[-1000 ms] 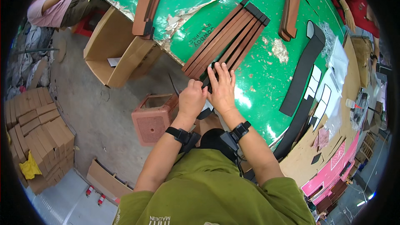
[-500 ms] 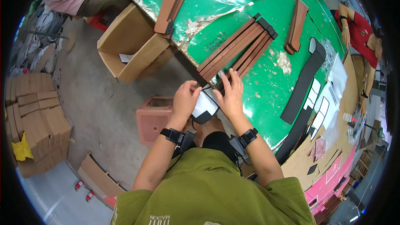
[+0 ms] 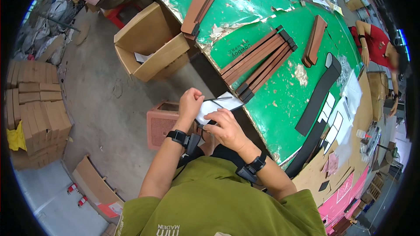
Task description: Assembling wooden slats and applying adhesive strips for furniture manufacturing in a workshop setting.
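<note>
Straight ahead of the right hand (image 3: 226,129), a white sheet (image 3: 227,101) and the near ends of the brown slats (image 3: 253,56) block the way. Right of the slats, a broad stretch of green table (image 3: 280,113) lets a hand through as far as the long black strip (image 3: 318,98). Left of the left hand (image 3: 190,105), open floor (image 3: 118,105) runs between the cardboard box (image 3: 164,59) and the pink stool (image 3: 162,129)
</note>
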The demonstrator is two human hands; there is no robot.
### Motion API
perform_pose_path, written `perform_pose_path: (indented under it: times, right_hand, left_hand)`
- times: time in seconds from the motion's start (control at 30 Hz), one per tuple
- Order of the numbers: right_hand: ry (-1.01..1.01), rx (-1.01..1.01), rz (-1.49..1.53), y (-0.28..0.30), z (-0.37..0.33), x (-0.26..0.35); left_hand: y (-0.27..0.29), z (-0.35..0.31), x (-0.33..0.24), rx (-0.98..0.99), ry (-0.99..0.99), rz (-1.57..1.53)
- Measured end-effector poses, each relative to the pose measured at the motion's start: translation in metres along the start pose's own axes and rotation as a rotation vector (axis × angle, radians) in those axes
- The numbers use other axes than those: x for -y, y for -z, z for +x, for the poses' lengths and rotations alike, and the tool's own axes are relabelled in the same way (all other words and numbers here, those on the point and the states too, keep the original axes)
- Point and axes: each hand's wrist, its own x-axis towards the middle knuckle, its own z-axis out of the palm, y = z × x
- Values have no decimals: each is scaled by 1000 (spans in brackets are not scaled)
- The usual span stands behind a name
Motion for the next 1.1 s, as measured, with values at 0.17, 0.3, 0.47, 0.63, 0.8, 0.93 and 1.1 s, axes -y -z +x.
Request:
perform_pose_path:
  times: [0.17,0.3,0.47,0.63,0.8,0.93,1.1]
  right_hand:
    - [-703,-384,256,-17,-17,-39]
    - [-1097,-340,750,-8,-14,-65]
    - [-956,-254,435,5,-6,-75]
    - [-551,-143,-369,4,9,-72]
    - [-620,-173,-479,8,15,-102]
    - [-607,-139,-442,6,15,-120]
    - [-602,-120,-409,11,5,-119]
  left_hand:
    - [3,-28,-20,157,-229,85]
    - [-9,-34,-49,35,-557,147]
    - [-16,-18,-51,-2,-623,212]
    - [-20,-6,-61,-44,-490,238]
    - [-19,4,-58,-31,-381,259]
    - [-27,4,-63,-28,-352,268]
    - [-53,4,-65,26,-362,216]
